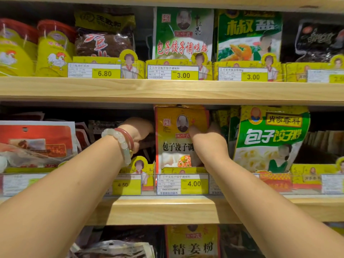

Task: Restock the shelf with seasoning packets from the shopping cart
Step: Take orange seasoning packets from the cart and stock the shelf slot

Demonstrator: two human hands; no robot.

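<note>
A stack of yellow and red seasoning packets stands upright on the middle wooden shelf, above a 4.00 price tag. My right hand grips the stack's right edge, thumb on the front packet and fingers behind. My left hand, with bead bracelets on the wrist, reaches in just left of the stack; its fingers are hidden behind the packets, so what they hold is unclear. The shopping cart is out of view.
A green and yellow dumpling spice packet stands right of the stack, red packets to the left. The upper shelf holds green packets and yellow jars. Another yellow packet sits on the shelf below.
</note>
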